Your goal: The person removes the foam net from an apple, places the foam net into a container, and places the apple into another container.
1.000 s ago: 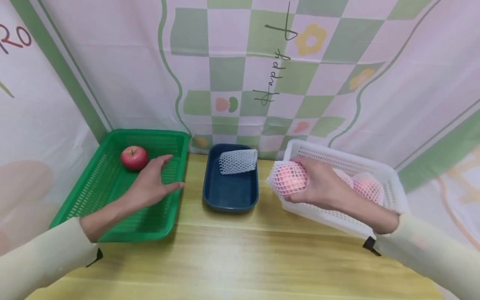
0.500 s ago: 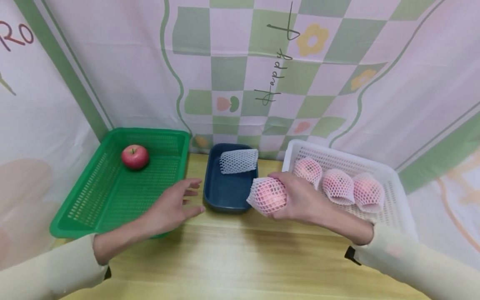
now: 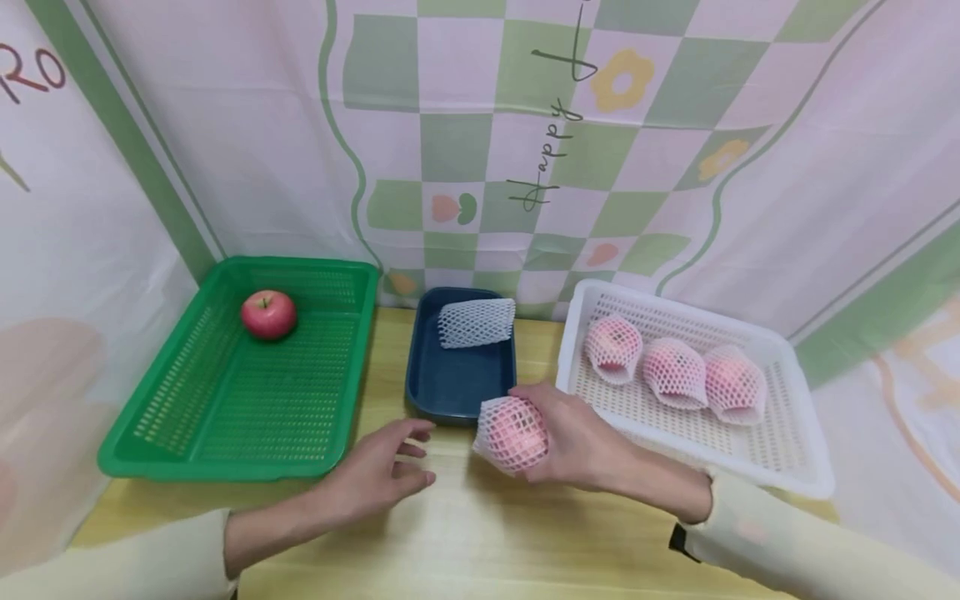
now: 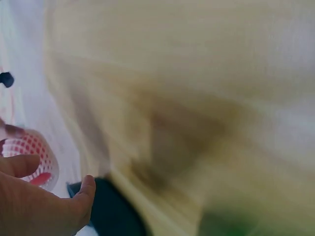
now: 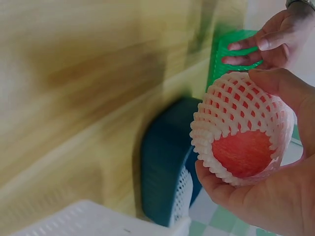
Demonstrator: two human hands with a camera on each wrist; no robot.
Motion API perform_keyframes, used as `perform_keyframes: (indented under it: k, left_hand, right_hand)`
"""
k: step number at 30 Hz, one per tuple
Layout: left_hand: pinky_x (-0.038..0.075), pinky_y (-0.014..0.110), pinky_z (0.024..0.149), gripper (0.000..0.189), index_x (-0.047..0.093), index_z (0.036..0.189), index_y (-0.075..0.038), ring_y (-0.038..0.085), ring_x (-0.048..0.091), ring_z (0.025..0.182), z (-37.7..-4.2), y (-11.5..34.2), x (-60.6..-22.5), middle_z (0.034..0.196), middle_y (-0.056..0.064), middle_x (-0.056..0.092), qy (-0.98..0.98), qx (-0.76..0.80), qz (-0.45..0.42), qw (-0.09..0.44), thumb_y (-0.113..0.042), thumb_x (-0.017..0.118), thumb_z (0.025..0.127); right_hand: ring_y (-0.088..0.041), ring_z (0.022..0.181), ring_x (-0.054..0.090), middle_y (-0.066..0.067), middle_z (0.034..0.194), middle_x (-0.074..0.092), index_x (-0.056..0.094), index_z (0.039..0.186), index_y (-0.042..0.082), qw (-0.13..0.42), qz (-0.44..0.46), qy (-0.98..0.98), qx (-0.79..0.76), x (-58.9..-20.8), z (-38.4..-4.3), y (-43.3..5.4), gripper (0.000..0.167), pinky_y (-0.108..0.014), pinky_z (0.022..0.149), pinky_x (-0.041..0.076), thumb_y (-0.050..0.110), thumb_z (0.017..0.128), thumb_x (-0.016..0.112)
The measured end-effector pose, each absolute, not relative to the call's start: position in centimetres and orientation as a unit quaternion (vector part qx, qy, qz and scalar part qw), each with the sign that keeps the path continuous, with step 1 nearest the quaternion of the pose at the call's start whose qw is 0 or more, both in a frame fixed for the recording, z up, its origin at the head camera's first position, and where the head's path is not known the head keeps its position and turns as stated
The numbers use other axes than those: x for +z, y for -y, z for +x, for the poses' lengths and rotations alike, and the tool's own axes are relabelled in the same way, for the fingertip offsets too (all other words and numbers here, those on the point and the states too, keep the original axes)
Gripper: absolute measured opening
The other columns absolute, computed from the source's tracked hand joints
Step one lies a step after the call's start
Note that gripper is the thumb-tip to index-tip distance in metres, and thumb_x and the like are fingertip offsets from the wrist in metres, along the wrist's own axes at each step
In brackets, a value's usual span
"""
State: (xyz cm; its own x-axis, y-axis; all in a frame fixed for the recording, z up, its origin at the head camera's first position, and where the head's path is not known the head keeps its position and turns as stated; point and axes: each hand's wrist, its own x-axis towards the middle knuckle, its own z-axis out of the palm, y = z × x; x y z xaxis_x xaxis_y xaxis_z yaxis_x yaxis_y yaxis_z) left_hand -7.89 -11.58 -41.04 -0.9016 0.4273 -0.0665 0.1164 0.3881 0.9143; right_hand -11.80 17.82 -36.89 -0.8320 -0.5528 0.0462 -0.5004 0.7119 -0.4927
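My right hand (image 3: 573, 442) grips an apple in a white foam net (image 3: 513, 435), held over the table just in front of the dark blue tray (image 3: 457, 392). In the right wrist view, red skin shows through the open end of the foam net (image 5: 236, 110), with thumb and fingers around its sides. My left hand (image 3: 375, 471) is to the left of that apple, fingers loosely extended and holding nothing. Inside the blue tray lies an empty foam net (image 3: 477, 323). A bare red apple (image 3: 268, 315) sits at the back of the green basket (image 3: 341, 367).
At the right stands a white basket (image 3: 810, 433) with three more netted apples (image 3: 675, 372) in it. The wooden table (image 3: 450, 550) runs along the front. Behind the containers hangs a checkered cloth (image 3: 457, 150).
My right hand has carried the netted apple from over the white basket leftward and toward me. The left hand has moved from over the green basket rightward and toward me.
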Motion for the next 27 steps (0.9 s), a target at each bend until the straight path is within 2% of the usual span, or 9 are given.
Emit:
perform_keyframes:
  k: [7, 17, 22, 27]
  left_hand:
    - [0.062, 0.041, 0.096, 0.055, 0.052, 0.139, 0.014, 0.048, 0.066, 0.117, -7.2, 10.8, -43.4, 0.132, 0.032, 0.061, -0.791, 0.564, 0.179, 0.154, -0.002, 0.077, 0.092]
    - [0.063, 0.034, 0.094, 0.041, 0.057, 0.134, 0.012, 0.041, 0.07, 0.113, -7.3, 10.0, -45.0, 0.128, 0.029, 0.066, -0.784, 0.588, 0.15, 0.131, 0.004, 0.069, 0.096]
    - [0.063, 0.028, 0.09, 0.033, 0.06, 0.132, 0.009, 0.041, 0.071, 0.111, -7.5, 9.6, -45.6, 0.126, 0.027, 0.068, -0.788, 0.586, 0.141, 0.127, 0.004, 0.065, 0.099]
    - [0.063, 0.027, 0.087, 0.029, 0.063, 0.128, 0.008, 0.04, 0.073, 0.109, -7.6, 9.5, -46.0, 0.123, 0.025, 0.07, -0.782, 0.597, 0.134, 0.118, 0.002, 0.066, 0.1]
  right_hand:
    - [-0.03, 0.116, 0.066, -0.016, 0.131, 0.068, 0.058, 0.14, -0.002, 0.061, -0.296, -0.921, -0.246, -38.7, -11.2, -17.5, 0.094, -0.051, 0.101, 0.059, 0.014, 0.058, 0.099]
    - [-0.025, 0.107, 0.068, -0.011, 0.124, 0.07, 0.059, 0.139, 0.0, 0.05, -0.32, -0.916, -0.237, -40.7, -10.9, -16.6, 0.093, -0.044, 0.094, 0.061, 0.022, 0.059, 0.1]
    - [-0.028, 0.11, 0.069, -0.014, 0.128, 0.069, 0.057, 0.139, -0.003, 0.056, -0.331, -0.908, -0.251, -41.7, -10.8, -16.3, 0.094, -0.046, 0.096, 0.061, 0.021, 0.06, 0.1]
    - [-0.029, 0.11, 0.069, -0.015, 0.128, 0.069, 0.057, 0.139, -0.003, 0.047, -0.339, -0.903, -0.26, -42.4, -10.9, -16.4, 0.094, -0.045, 0.097, 0.061, 0.021, 0.06, 0.101]
